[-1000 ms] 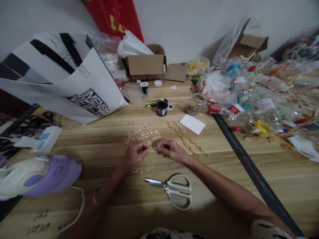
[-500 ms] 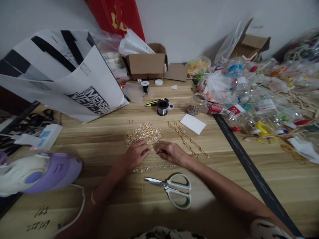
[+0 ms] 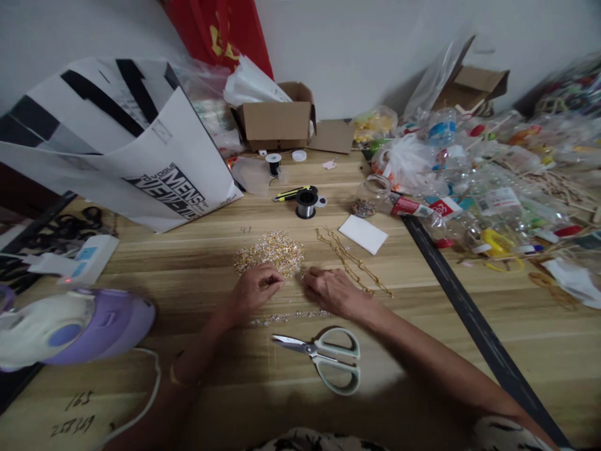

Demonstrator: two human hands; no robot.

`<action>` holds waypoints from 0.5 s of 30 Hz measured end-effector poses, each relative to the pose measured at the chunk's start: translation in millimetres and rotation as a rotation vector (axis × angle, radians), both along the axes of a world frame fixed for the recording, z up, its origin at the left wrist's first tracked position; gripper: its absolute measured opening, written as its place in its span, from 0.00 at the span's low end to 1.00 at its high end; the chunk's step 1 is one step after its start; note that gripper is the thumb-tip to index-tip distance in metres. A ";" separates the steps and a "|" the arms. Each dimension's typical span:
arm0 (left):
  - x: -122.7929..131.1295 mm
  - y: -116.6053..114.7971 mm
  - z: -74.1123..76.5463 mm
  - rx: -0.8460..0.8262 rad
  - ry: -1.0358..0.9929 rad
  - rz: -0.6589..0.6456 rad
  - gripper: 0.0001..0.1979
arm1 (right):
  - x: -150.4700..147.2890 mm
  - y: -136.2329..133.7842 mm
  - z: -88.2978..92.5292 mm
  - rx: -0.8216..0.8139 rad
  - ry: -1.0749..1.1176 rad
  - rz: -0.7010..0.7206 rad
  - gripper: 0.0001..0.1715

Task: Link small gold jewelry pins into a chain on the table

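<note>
A pile of small clear and gold beads (image 3: pixel 270 249) lies on the wooden table. At its front edge is my left hand (image 3: pixel 256 288), thumb and fingers pinched together; whatever they hold is too small to make out. My right hand (image 3: pixel 331 289) is just right of the pile, fingers curled in and closed, their tips hidden. Between the hands and the scissors (image 3: pixel 323 357) stretches a beaded strand (image 3: pixel 291 317). Two gold bead chains (image 3: pixel 350 263) lie beyond my right hand.
Behind the beads stand a wire spool (image 3: pixel 306 204), a yellow-black cutter (image 3: pixel 293 193) and a jar of beads (image 3: pixel 369 197). A folded white paper (image 3: pixel 363 234) lies to the right. Plastic bottles (image 3: pixel 493 188) crowd the right side; a paper bag (image 3: pixel 164 169) and purple appliance (image 3: pixel 103 326) stand left.
My right hand has shifted slightly to the right, away from my left, and turned more palm-down. The left hand stays almost where it was. The scissors and strands have not moved.
</note>
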State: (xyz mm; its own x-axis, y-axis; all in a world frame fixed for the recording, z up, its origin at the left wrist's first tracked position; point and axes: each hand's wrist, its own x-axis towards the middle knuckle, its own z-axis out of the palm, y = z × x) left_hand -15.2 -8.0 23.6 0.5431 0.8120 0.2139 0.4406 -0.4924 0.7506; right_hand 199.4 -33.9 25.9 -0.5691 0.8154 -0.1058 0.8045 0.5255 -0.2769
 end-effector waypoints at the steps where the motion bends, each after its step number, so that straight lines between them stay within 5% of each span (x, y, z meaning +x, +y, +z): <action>1: 0.8 -0.7 0.3 -0.013 -0.003 -0.004 0.04 | -0.6 -0.1 -0.3 -0.009 0.080 -0.013 0.07; 5: 4.2 -3.7 1.5 -0.044 -0.013 -0.022 0.05 | -9.2 0.1 -7.0 -0.143 0.595 -0.082 0.13; 9: 5.3 -4.4 -1.0 -0.059 -0.023 -0.044 0.06 | -19.0 1.2 -17.4 -0.529 0.975 -0.184 0.11; 12: 3.9 -3.3 -3.9 -0.061 -0.004 -0.043 0.06 | -21.3 2.1 -22.3 -0.721 1.100 -0.246 0.11; 15: 2.5 -2.3 -4.5 -0.074 0.010 -0.033 0.06 | -20.4 2.9 -23.5 -0.719 1.108 -0.257 0.10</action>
